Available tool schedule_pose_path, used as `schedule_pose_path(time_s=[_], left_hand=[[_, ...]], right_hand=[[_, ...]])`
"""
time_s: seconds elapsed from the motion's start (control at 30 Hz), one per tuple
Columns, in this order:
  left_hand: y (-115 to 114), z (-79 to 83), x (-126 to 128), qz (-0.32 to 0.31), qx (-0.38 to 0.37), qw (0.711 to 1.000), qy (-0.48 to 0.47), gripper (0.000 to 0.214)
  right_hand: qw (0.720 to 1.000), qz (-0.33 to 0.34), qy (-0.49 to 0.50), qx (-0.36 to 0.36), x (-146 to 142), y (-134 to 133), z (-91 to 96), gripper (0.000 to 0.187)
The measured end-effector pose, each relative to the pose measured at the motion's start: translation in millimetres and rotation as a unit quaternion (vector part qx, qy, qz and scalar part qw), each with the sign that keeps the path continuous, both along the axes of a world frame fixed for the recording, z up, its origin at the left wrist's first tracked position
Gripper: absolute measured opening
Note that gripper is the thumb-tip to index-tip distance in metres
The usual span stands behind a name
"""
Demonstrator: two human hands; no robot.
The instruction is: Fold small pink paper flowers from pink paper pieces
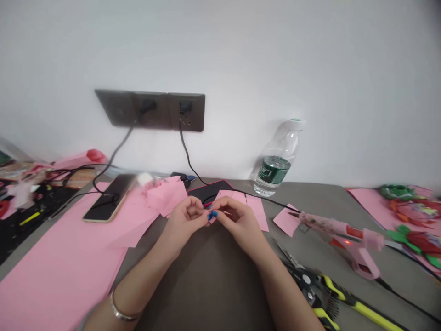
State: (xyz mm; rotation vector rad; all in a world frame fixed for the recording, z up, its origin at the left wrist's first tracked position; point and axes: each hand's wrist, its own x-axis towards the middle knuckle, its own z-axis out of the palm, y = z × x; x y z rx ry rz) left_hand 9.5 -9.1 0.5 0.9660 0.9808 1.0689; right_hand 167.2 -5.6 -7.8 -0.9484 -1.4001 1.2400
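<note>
**Both hands pinch a scrap of pink paper**

At the dial's centre, the left hand (186,223) and right hand (241,220) meet above the tabletop (206,289), fingertips closed together on a small pink paper piece (212,220), mostly hidden by the fingers. From there, a smartphone (110,197) lies at 9 o'clock on pink paper sheets (65,271) reaching round to 8. A half-filled water bottle (274,170) stands at 2. At 3, a pink glue gun (347,239) shows a lit red light; yellow-and-black-handled pliers (308,279) lie at 4.
</note>
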Motion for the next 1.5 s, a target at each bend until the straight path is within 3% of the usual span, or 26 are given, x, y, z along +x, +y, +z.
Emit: schedule_pose_path(time_s=[0.1, 0.4, 0.53, 0.73, 0.9, 1.03, 1.5], left_hand=[[-0.1, 0.5, -0.8, 0.003, -0.014, 1.0, -0.016, 0.033], [1.7, -2.8, -4.3, -0.02, -0.021, 0.998, -0.05, 0.033], [1.0, -2.8, -5.4, -0.024, -0.024, 0.998, -0.056, 0.031], [2.2, -2.7, -5.8, -0.002, -0.023, 0.997, -0.069, 0.029], [3.7, -4.3, -6.2, 0.04, 0.032, 0.999, -0.018, 0.03], [2.5, -2.2, -6.3, 0.052, 0.089, 0.994, 0.029, 0.029], [-3.3, 4.8, -4.8, 0.061, 0.131, 0.984, 0.1, 0.024]], right_hand=[[0.999, 0.004, -0.031, 0.045, 1.6, -1.2, 1.8, 0.005], [0.965, 0.019, -0.152, 0.212, 12.5, -0.3, 9.5, 0.02], [0.955, 0.023, -0.182, 0.233, 15.3, 0.3, 10.8, 0.023], [0.965, 0.037, -0.161, 0.202, 15.9, -1.5, 11.9, 0.019], [0.999, -0.029, 0.013, 0.044, 6.2, -0.3, 3.6, 0.019], [0.999, -0.006, 0.029, -0.031, -3.2, 1.1, -3.8, 0.032], [0.999, -0.047, 0.006, 0.011, -2.3, -0.4, -1.4, 0.02]])
